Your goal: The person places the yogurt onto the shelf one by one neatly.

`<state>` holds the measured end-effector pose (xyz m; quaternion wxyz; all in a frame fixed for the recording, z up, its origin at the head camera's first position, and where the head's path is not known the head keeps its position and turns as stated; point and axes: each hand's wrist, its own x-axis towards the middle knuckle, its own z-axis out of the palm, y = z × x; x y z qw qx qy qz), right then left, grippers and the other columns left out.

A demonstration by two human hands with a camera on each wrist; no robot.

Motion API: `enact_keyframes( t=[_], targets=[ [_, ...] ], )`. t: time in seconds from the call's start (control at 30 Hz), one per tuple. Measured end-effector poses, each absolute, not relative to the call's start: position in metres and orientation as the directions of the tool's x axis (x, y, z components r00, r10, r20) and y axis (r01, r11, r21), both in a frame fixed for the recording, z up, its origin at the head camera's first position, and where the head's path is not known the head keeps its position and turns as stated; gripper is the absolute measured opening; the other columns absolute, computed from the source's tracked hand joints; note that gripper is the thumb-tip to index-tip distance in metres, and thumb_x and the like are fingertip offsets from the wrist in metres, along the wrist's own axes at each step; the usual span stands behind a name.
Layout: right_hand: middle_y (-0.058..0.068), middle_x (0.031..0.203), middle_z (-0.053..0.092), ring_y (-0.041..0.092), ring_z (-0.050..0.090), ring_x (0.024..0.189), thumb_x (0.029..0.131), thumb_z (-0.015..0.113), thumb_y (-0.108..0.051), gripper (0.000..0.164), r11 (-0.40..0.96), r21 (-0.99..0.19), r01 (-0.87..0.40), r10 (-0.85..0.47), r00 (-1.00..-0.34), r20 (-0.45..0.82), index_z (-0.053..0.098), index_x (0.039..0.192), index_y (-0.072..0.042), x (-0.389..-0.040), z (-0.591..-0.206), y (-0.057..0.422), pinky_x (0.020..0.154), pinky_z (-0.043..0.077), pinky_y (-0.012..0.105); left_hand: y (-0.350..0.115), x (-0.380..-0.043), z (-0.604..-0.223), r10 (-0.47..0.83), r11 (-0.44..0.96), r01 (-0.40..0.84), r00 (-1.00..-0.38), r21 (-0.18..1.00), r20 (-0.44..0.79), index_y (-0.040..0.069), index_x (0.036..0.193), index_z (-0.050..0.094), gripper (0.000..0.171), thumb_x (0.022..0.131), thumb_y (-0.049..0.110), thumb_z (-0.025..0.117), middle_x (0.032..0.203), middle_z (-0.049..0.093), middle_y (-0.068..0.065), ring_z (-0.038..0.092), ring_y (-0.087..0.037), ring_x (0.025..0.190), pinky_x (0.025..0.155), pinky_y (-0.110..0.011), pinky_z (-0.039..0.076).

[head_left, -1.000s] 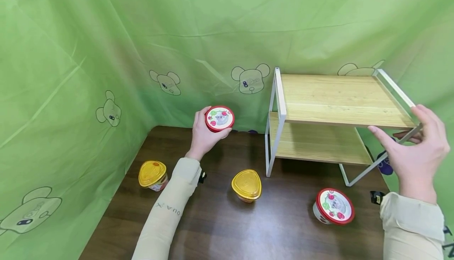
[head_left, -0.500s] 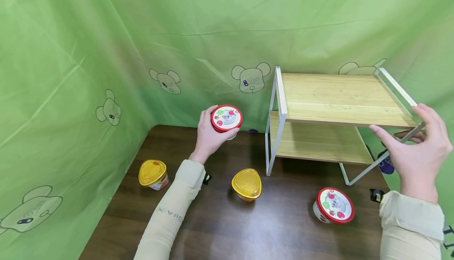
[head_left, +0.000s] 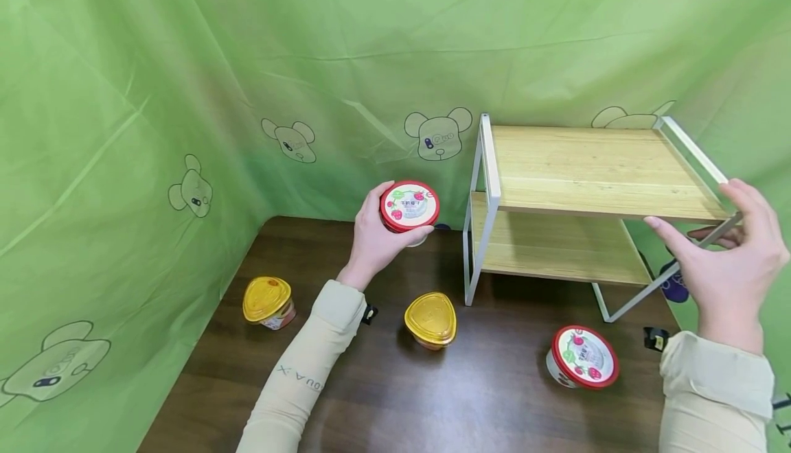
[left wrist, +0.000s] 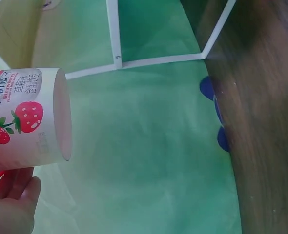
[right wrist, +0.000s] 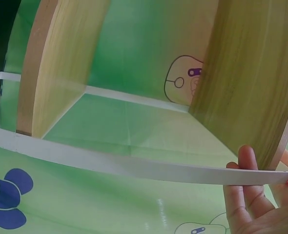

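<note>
My left hand (head_left: 378,233) grips a white paper cup with a red-rimmed lid and strawberry print (head_left: 410,206), raised above the back of the table, left of the shelf. The left wrist view shows the cup (left wrist: 27,117) tilted sideways to that camera, with fingertips (left wrist: 30,192) below it. At the front right corner of a two-tier wooden shelf (head_left: 593,168), my right hand (head_left: 729,254) holds the white metal frame. Its fingers (right wrist: 247,158) curl around the post (right wrist: 134,168) in the right wrist view, while the thumb lies near the top board's front edge.
On the dark wooden table (head_left: 494,398) stand a yellow-lidded cup (head_left: 430,319) in the middle, another yellow-lidded cup (head_left: 268,302) at left, and a second red-lidded cup (head_left: 583,357) before the shelf. A green curtain (head_left: 346,82) with bear drawings surrounds the back and sides.
My left hand has moved right with the red-lidded cup, closer to the shelf. The right hand keeps its place on the shelf corner, and the other cups stand where they were.
</note>
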<state>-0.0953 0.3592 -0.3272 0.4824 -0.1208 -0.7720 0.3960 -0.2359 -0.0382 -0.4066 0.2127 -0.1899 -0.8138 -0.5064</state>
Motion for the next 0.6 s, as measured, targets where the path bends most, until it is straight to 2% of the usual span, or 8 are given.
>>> enact_keyframes(
  t=[0.17, 0.43, 0.6],
  targets=[
    [-0.002, 0.137, 0.061, 0.007, 0.060, 0.108, 0.067, 0.093, -0.005, 0.069, 0.658, -0.726, -0.198, 0.569, -0.500, 0.653, 0.070, 0.130, -0.018, -0.096, -0.327, 0.359, 0.082, 0.047, 0.009, -0.034, -0.231, -0.401, 0.105, 0.403, 0.538, -0.831, 0.740, 0.546, 0.015, 0.142, 0.048, 0.096, 0.066, 0.050, 0.094, 0.130, 0.056, -0.001, 0.054, -0.015, 0.113, 0.093, -0.036, 0.051],
    [0.000, 0.137, 0.062, 0.008, 0.061, 0.109, 0.065, 0.093, -0.003, 0.069, 0.653, -0.728, -0.210, 0.572, -0.493, 0.656, 0.070, 0.130, -0.011, -0.096, -0.327, 0.360, 0.082, 0.047, 0.009, -0.030, -0.224, -0.394, 0.128, 0.390, 0.557, -0.822, 0.734, 0.556, 0.017, 0.143, 0.048, 0.096, 0.065, 0.051, 0.094, 0.130, 0.055, 0.002, 0.053, -0.014, 0.113, 0.090, -0.036, 0.053],
    [0.000, 0.137, 0.061, 0.005, 0.061, 0.103, 0.067, 0.093, -0.004, 0.068, 0.650, -0.734, -0.199, 0.576, -0.501, 0.646, 0.070, 0.130, -0.013, -0.096, -0.326, 0.359, 0.082, 0.048, 0.010, -0.025, -0.220, -0.391, 0.137, 0.389, 0.586, -0.800, 0.711, 0.585, 0.018, 0.143, 0.048, 0.098, 0.063, 0.051, 0.095, 0.130, 0.055, 0.003, 0.053, -0.013, 0.113, 0.090, -0.036, 0.052]
  ],
)
